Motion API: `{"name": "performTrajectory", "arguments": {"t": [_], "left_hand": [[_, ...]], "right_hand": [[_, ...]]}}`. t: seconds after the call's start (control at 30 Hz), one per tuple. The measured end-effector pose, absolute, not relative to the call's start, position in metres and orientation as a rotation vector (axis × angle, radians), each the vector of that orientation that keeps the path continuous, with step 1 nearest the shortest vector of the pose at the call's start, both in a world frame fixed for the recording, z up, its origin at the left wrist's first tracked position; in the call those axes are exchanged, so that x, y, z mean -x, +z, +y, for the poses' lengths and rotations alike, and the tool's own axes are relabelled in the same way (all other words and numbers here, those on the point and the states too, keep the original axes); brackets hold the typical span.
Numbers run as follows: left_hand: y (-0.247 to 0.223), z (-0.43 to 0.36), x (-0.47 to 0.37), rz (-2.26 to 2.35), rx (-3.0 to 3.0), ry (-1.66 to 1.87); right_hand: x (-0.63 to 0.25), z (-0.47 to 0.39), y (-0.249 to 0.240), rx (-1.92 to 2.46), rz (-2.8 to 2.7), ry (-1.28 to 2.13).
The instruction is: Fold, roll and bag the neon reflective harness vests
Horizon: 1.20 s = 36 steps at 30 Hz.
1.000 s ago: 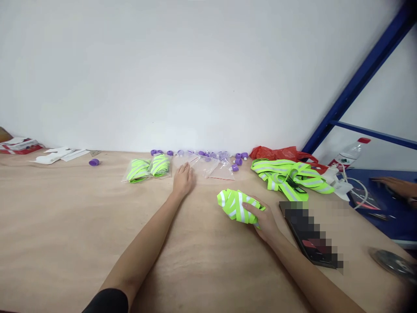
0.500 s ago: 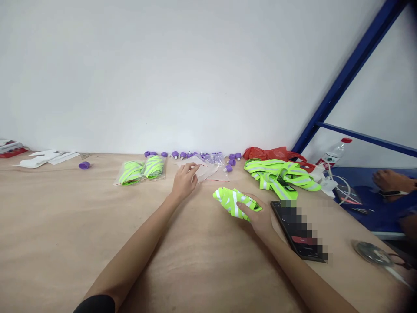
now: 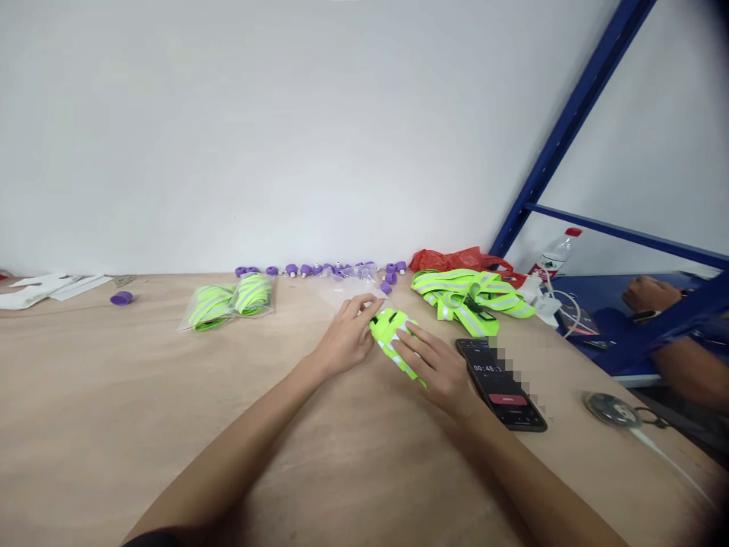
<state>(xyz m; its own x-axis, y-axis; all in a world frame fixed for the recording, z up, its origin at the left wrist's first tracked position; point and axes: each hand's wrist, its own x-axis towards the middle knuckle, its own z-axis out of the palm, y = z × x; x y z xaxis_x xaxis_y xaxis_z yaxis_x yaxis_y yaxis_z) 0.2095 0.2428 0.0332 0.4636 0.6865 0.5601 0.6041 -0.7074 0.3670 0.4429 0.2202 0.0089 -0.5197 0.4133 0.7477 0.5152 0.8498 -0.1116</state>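
Green bundle (image 3: 386, 327) aslant lengthwise, far end leftward, in half-closed right hand (image 3: 441, 371); left hand (image 3: 346, 339) curled, hold unclear.

A: What colour is the held roll (image 3: 388, 327)?
B: Neon yellow-green with silvery-white bands and dark patches. The bagged rolls (image 3: 254, 294) and loose straps (image 3: 464, 285) are the same green, striped pale silver.
A: And the caps (image 3: 121, 298)?
B: Purple. The crumpled plastic (image 3: 447, 260) is red, the frame (image 3: 569, 118) deep blue, the wall (image 3: 319, 137) greyish white.
A: The counter (image 3: 171, 410)?
B: Pale pinkish tan, with soft wavy grain.
A: The phone (image 3: 487, 380)?
B: Black, white digits, red button (image 3: 508, 399)
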Motion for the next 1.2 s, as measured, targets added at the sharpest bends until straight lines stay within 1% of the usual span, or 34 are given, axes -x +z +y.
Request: {"name": "performTrajectory", "arguments": {"t": [0.3, 0.43, 0.57, 0.7, 0.8, 0.9, 1.1, 1.2], "left_hand": [[0.058, 0.227, -0.212, 0.875, -2.5, 0.927], [0.054, 0.23, -0.208, 0.849, -2.489, 0.836], [0.045, 0.237, -0.202, 0.864, -2.498, 0.8], [0.043, 0.243, -0.194, 0.975, -2.434, 0.819], [0.047, 0.245, -0.188, 1.002, -2.371, 0.891], [0.052, 0.247, -0.183, 0.999, -2.34, 0.948], [0.069, 0.249, -0.168, 1.113, -2.295, 0.855], [0.081, 0.242, -0.167, 1.172, -2.318, 0.785]], "right_hand": [[-0.442, 0.224, 0.005, 0.655, -2.19, -0.203], [-0.44, 0.222, 0.005, 0.637, -2.244, -0.251], [-0.435, 0.222, 0.001, 0.649, -2.154, -0.136], [-0.429, 0.224, -0.004, 0.876, -1.786, 0.077], [-0.43, 0.229, -0.008, 1.084, -1.553, 0.314], [-0.435, 0.235, -0.009, 1.188, -1.378, 0.574], [-0.439, 0.237, -0.002, 1.064, -0.969, 1.059], [-0.438, 0.236, 0.003, 1.003, -0.825, 1.21]]}}
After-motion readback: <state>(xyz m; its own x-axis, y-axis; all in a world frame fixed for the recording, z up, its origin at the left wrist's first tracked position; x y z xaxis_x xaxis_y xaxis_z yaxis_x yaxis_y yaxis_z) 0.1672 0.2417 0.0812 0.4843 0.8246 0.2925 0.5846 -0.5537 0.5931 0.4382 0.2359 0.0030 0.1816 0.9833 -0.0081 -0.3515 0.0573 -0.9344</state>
